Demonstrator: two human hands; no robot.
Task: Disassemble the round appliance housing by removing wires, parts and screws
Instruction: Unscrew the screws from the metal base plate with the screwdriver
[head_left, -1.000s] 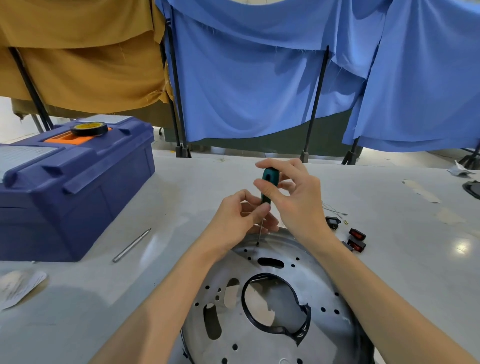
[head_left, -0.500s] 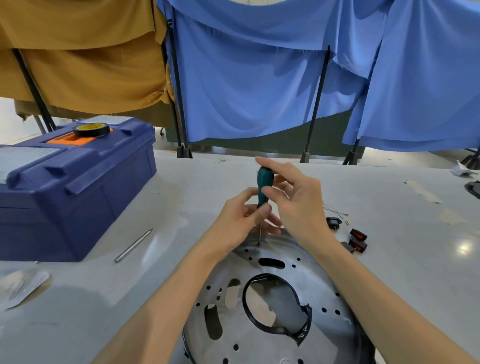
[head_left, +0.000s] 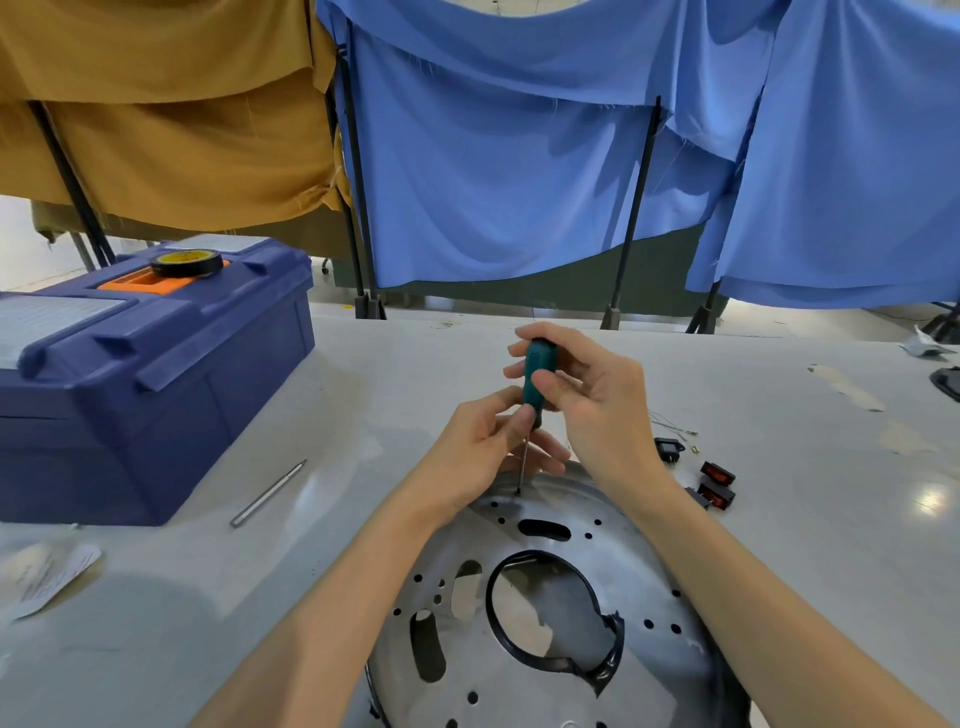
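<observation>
Head view: I am re-gripping the screwdriver (head_left: 537, 379) with my right hand (head_left: 587, 395) between turns. My left hand (head_left: 478, 457) is pinching its shaft, with the tip staying on the far-rim screw (head_left: 518, 492) of the housing (head_left: 613, 561) lying nearest me.

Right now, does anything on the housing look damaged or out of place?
Yes. The black ring around the central opening of the round housing looks broken at its near right side: jagged, torn edges there. Nothing else stands out.
</observation>
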